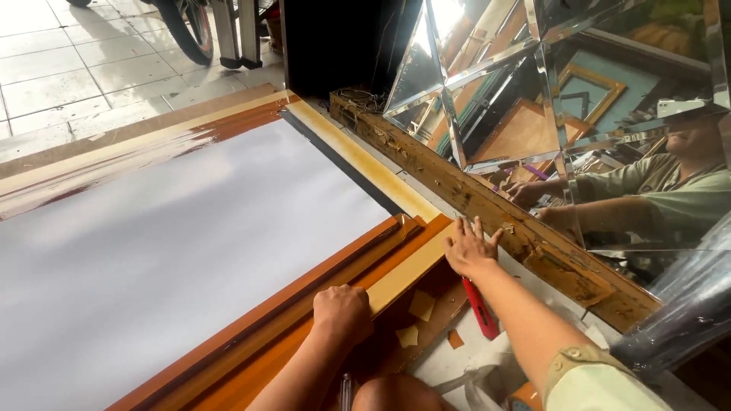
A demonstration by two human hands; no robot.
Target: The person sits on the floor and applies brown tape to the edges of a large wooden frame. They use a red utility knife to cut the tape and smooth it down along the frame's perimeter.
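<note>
The left hand (343, 312), curled into a fist, pressed on the near end of the orange frame moulding (304, 304), seemingly to keep it from shifting. The right hand (470, 247), fingers spread flat, steadied the cream strip (407, 270) at the corner, beside the white panel (175, 243).

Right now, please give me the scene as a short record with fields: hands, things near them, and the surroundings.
left hand: closed in a fist on the orange-brown frame strip
right hand: flat, fingers spread, on the end of the cream strip
white panel: lies inside the frame
red tool: lies under the right forearm
mirror: faceted, leaning at the right
</note>
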